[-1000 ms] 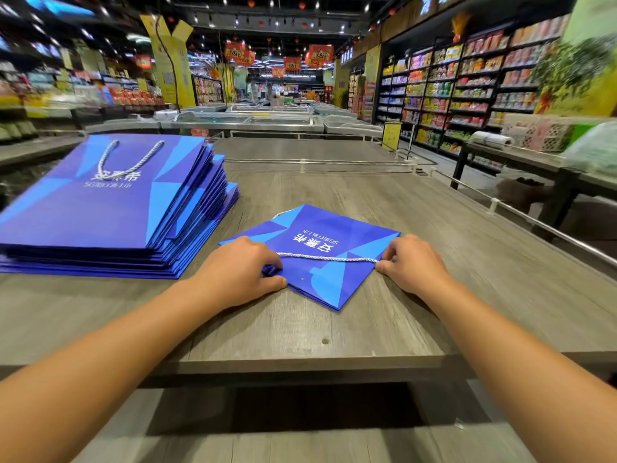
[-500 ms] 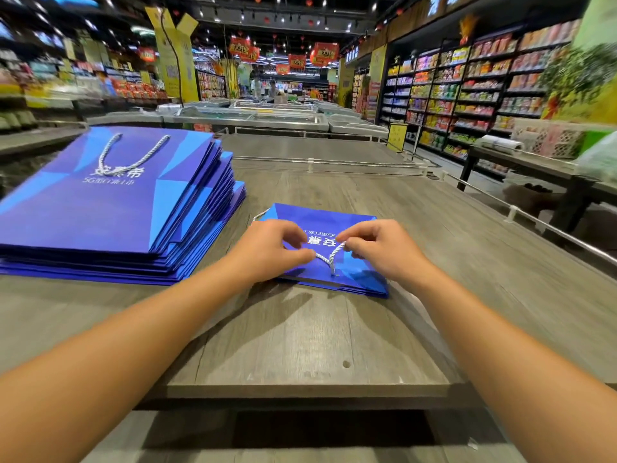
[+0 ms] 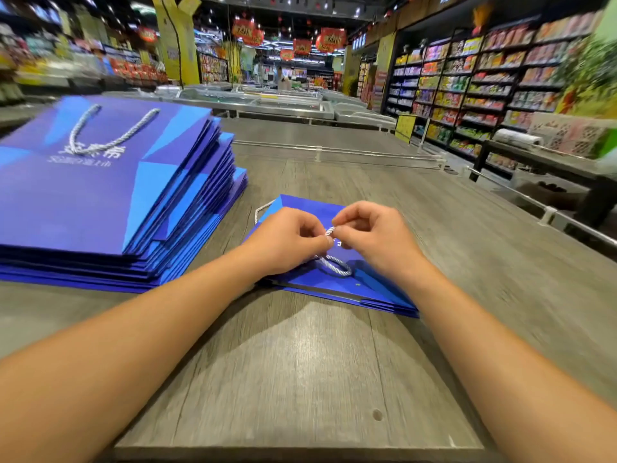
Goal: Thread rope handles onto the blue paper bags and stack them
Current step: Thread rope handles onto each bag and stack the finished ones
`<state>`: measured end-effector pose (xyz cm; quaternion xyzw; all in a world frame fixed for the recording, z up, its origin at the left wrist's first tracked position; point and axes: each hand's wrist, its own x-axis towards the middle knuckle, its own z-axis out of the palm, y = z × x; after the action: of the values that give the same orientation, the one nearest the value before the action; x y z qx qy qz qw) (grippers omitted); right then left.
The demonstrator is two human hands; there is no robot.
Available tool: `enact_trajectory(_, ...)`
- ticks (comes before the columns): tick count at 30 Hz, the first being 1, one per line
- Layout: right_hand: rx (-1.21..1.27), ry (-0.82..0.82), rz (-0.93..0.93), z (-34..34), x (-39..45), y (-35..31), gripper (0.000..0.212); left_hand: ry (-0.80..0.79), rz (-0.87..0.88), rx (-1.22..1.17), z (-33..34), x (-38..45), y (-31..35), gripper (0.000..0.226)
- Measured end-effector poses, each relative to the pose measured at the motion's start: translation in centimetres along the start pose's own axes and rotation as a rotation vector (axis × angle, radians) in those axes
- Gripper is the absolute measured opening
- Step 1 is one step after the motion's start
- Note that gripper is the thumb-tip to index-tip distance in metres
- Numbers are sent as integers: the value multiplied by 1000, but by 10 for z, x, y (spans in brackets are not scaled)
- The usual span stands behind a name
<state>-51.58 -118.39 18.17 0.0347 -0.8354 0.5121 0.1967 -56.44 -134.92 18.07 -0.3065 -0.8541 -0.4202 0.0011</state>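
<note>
A flat blue paper bag (image 3: pixel 360 285) lies on the grey wooden table (image 3: pixel 300 362) in front of me. A white twisted rope handle (image 3: pixel 335 265) loops over its near part. My left hand (image 3: pixel 287 242) and my right hand (image 3: pixel 377 238) meet above the bag, and both pinch the rope's raised end between thumb and fingertips. Another bit of rope (image 3: pixel 260 210) sticks out at the bag's far left corner. At the left stands a tall stack of blue bags (image 3: pixel 110 202) with a white rope handle (image 3: pixel 107 128) on the top one.
A thin rail (image 3: pixel 334 150) runs across the table behind the bag and along the right side. Freezer chests (image 3: pixel 267 101) stand beyond the table. Stocked shelves (image 3: pixel 484 78) line the right aisle, and a dark side table (image 3: pixel 551 158) stands at the right.
My hands came together from the bag's two edges to its middle, and the taut rope is now slack in a loop. The bag has turned and sits closer to me.
</note>
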Motion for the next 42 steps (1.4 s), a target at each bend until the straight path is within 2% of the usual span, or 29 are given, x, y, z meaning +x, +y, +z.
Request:
enact_trajectory(6,-91,-13,3,-7,0,6,15,172,-81,-174,-3,2,-5,22)
enact_trajectory(11,-32,-12,5,-8,-7,-5,24,220,-135,-212,-7,0,-5,22)
enact_trajectory(15,63,21,39,-5,-11,-5,20,205,-134,-146,-8,0,-7,19)
enact_trajectory(18,115,65,31,-5,-12,-6,14,195,-83,-118,-8,-3,-6,5)
enact_trajectory(21,48,82,-47,-6,-14,-7,15,155,2,-146,-8,-8,-1,17)
enact_trajectory(24,5,68,-89,-6,-16,-7,19,110,62,-197,-6,-12,5,5)
enact_trajectory(26,-6,43,-99,-6,-16,-6,20,113,44,-262,-4,-13,6,13)
enact_trajectory(28,-9,26,-105,-6,-17,-5,20,94,24,-316,-5,-15,9,10)
enact_trajectory(34,-5,13,-115,-8,-19,-5,19,120,33,-231,-4,-17,14,10)
enact_trajectory(37,-111,-82,-55,-14,-21,-5,14,155,75,-155,-4,-17,14,11)
enact_trajectory(39,-296,-211,38,-25,-22,-3,12,143,118,-43,-5,-18,14,9)
enact_trajectory(42,-561,-523,202,-44,-24,0,50,106,169,90,-5,-21,16,6)
